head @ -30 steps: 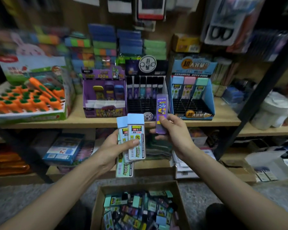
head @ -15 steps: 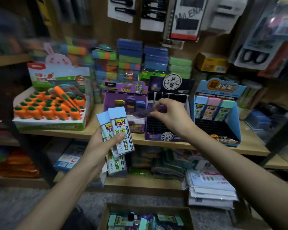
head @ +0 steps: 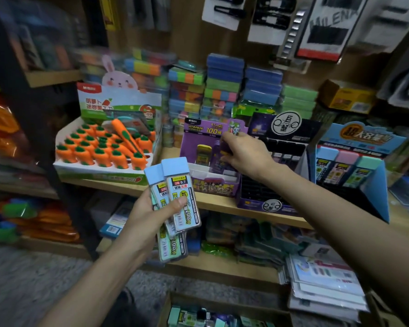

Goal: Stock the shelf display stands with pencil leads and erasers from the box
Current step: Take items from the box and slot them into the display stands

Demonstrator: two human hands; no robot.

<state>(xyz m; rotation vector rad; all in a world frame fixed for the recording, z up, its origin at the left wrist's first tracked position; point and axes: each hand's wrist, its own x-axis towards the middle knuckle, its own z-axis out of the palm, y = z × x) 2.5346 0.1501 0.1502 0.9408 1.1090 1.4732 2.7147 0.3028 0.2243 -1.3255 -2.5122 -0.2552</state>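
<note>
My left hand (head: 151, 215) grips a fan of blue-capped pencil lead cases (head: 178, 192) below the shelf edge. My right hand (head: 243, 153) reaches into the purple display stand (head: 213, 182) on the shelf and pinches a purple lead case (head: 219, 159) standing in its rear row, beside a yellow one. To the right stand a black display stand (head: 269, 185) and a blue display stand (head: 373, 185) with blue, pink and green lead cases. The cardboard box (head: 172, 300) with more lead cases sits on the floor at the bottom edge.
A carrot eraser display (head: 104, 149) fills the shelf's left part. Stacks of coloured sticky notes (head: 222, 90) stand behind the stands. Carded goods hang on the back wall. Packets (head: 324, 284) are piled on the lower shelf at right. A dark shelf post (head: 33, 114) rises at left.
My right hand carried the purple lead case up and left from in front of the black stand into the purple stand. The camera rose toward the shelf; the left hand kept its cases.
</note>
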